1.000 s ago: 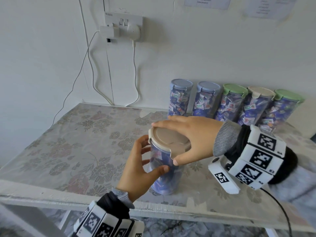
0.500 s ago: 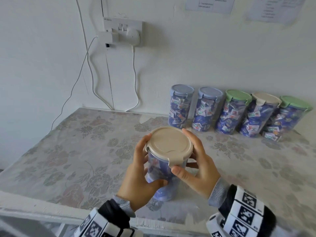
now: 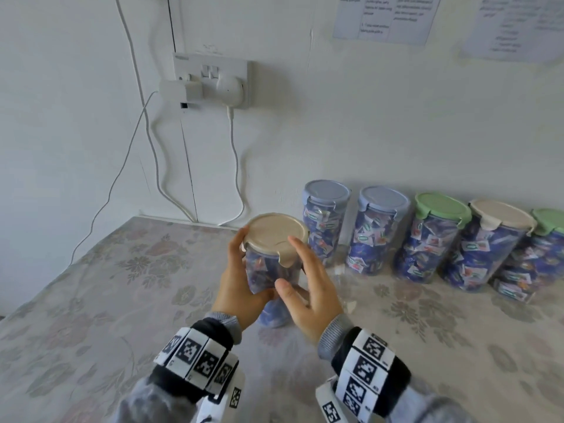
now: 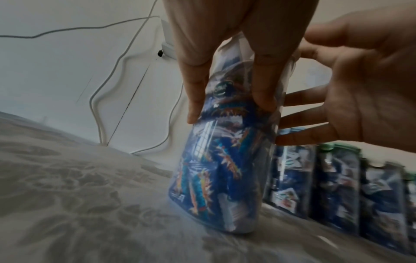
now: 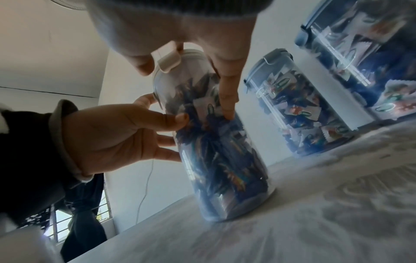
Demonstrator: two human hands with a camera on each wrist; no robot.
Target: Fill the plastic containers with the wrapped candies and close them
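Note:
A clear plastic container (image 3: 270,279) full of blue wrapped candies stands on the table with its beige lid (image 3: 276,236) on. It is just left of the row at the wall. My left hand (image 3: 241,282) grips its left side, thumb in front and fingers behind, as the left wrist view shows (image 4: 227,113). My right hand (image 3: 308,288) holds the right side, with the thumb in front, the fingers reaching round the back and the palm off the wall. In the right wrist view the lid's latch tab (image 5: 168,62) lies between thumb and forefinger.
Several filled, lidded containers (image 3: 433,242) stand in a row against the wall on the right. A wall socket (image 3: 213,83) with plugs and hanging cables (image 3: 235,166) is behind on the left. A floral cloth covers the table (image 3: 106,300).
My right hand left the top of the lid and took the container's side. Both hands have carried the container from near the front edge back toward the row.

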